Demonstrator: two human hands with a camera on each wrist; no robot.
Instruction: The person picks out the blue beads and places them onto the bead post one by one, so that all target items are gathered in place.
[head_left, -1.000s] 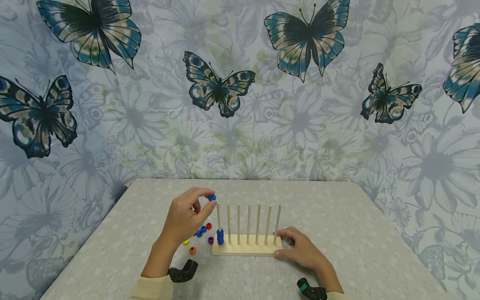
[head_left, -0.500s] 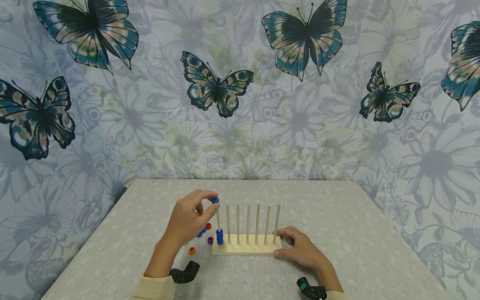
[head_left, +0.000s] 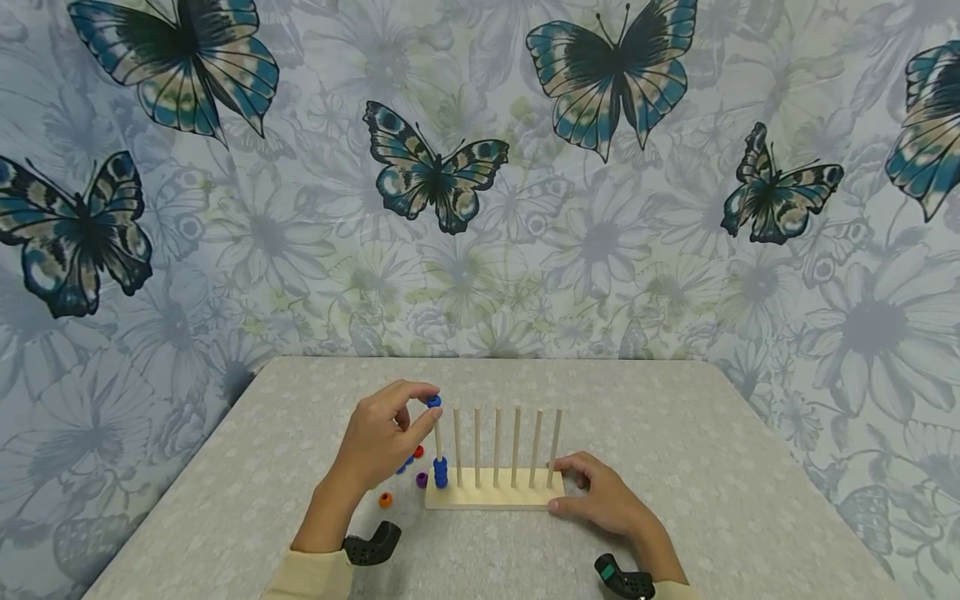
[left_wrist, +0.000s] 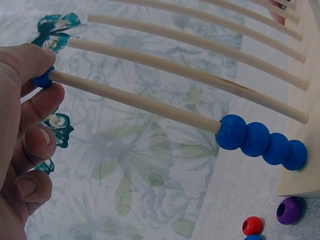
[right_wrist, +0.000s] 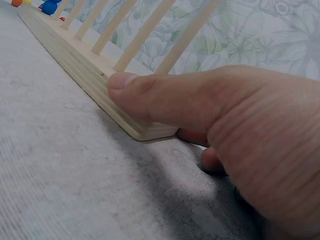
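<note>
My left hand (head_left: 384, 433) pinches a blue bead (left_wrist: 44, 78) between thumb and forefinger, right at the top of the leftmost peg (left_wrist: 135, 101). Lower on that same peg, several blue beads (left_wrist: 256, 139) are stacked against the base. The pegs rise from a pale wooden base (head_left: 495, 498) that lies on the table. At its right end my right hand (head_left: 603, 496) grips the base, thumb on the near side and fingers behind. In the right wrist view the thumb presses on the base's near edge.
Loose beads lie left of the base: a purple bead (head_left: 422, 480), an orange bead (head_left: 386, 500), a red bead (left_wrist: 253, 226) and some blue ones partly hidden by the left hand. The patterned tabletop (head_left: 675, 417) reaches back to a butterfly-papered wall (head_left: 600, 250).
My left hand has moved slightly right with the blue bead, from beside the leftmost peg to its tip. The right hand has stayed on the base.
</note>
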